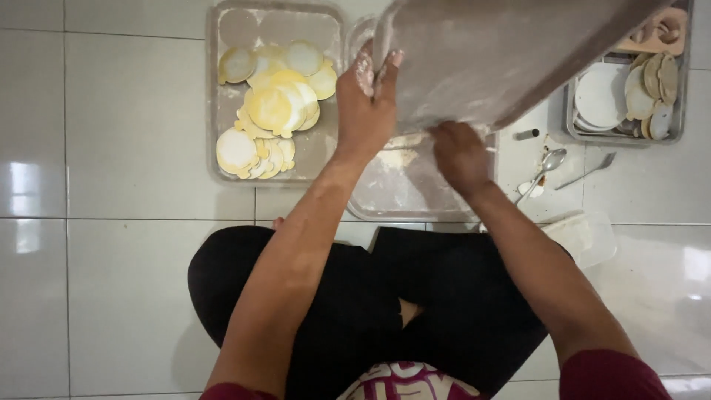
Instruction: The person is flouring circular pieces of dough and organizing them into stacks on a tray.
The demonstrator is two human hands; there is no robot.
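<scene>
I sit cross-legged on a white tiled floor. My left hand (365, 100), dusted with flour, grips the edge of a large floured metal tray (503, 52) that is tilted up. My right hand (459, 154) presses at the tray's lower edge, over a second floured metal tray (385, 196) lying flat on the floor, where a little loose flour and dough scraps lie.
A metal tray (222, 141) at the left holds several round yellow and white dough discs. At the right a tray (574, 122) carries round white and tan discs and moulds. A spoon (546, 164), a fork (590, 172) and a clear plastic box (585, 233) lie nearby.
</scene>
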